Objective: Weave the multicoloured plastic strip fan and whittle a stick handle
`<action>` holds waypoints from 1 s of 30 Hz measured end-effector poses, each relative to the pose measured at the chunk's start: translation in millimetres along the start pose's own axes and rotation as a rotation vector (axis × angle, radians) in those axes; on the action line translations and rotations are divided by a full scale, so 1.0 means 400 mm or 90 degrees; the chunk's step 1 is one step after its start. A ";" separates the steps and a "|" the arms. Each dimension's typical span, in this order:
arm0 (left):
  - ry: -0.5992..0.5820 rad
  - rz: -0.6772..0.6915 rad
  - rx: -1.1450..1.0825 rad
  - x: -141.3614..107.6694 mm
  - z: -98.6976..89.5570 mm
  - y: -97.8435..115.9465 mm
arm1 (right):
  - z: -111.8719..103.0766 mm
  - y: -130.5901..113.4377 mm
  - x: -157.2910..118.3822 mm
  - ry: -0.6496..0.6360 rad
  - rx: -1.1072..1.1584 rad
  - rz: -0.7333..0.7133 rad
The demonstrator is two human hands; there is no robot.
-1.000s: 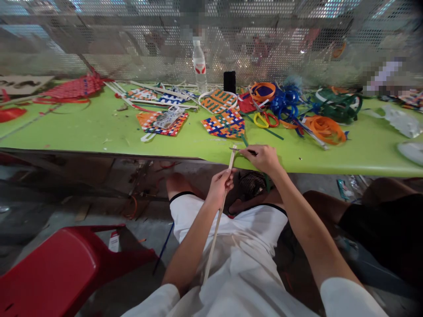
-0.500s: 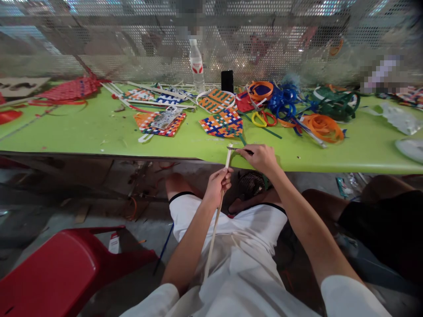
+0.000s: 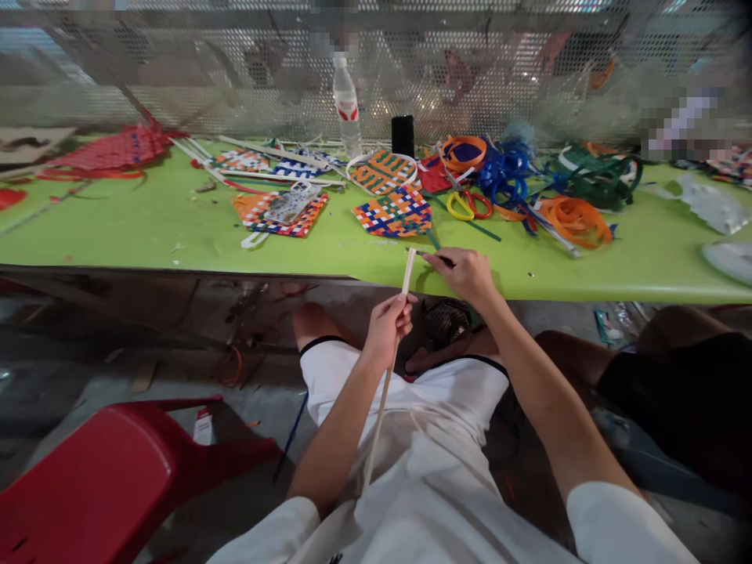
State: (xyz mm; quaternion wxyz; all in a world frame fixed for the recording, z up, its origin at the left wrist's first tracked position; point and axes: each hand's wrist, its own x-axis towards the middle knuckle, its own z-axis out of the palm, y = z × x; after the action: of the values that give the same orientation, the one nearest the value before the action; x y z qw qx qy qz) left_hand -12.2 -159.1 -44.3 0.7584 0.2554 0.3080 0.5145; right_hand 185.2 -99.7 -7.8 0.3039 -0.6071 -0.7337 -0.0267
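My left hand (image 3: pixel 388 325) is closed around a long pale strip, like split bamboo (image 3: pixel 407 270). The strip's upper end rises over the table edge, and its tail runs down across my shirt to my waist. My right hand (image 3: pixel 464 272) grips a small knife (image 3: pixel 445 259) by its dark handle. The thin blade points left and lies at the strip's top end; whether it has cut in is too small to tell. Just beyond the strip, a multicoloured woven piece (image 3: pixel 396 211) lies on the green table (image 3: pixel 305 258).
Behind it are another woven piece (image 3: pixel 385 172), a water bottle (image 3: pixel 348 117) and a black phone (image 3: pixel 403 135). To the right lie scissors (image 3: pixel 461 206) and coiled orange strapping (image 3: pixel 576 221). A red plastic chair (image 3: pixel 99 478) stands at lower left; another person's leg (image 3: pixel 567 356) is at right.
The knife and my right hand have shifted slightly up and right at the strip's end. My left hand keeps its hold on the strip. The view has tilted a little.
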 end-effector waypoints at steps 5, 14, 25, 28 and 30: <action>0.000 0.018 0.003 -0.004 0.001 -0.002 | 0.000 -0.002 0.007 0.032 0.049 0.025; 0.038 0.026 0.031 0.005 -0.007 -0.011 | 0.002 0.001 0.004 -0.013 0.034 -0.015; 0.040 0.049 0.068 0.014 -0.014 -0.020 | -0.005 -0.011 0.004 -0.051 -0.021 -0.037; 0.039 0.050 0.069 0.013 -0.014 -0.018 | -0.006 -0.012 0.006 -0.060 -0.031 -0.029; 0.037 0.049 0.069 0.014 -0.013 -0.017 | -0.007 -0.013 0.005 -0.064 -0.033 -0.025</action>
State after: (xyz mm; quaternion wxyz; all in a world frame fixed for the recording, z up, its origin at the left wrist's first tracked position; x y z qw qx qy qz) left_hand -10.4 -156.0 -53.8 0.7136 0.2927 0.3475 0.5332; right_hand 181.5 -100.4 -2.6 0.2498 -0.6012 -0.7588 -0.0210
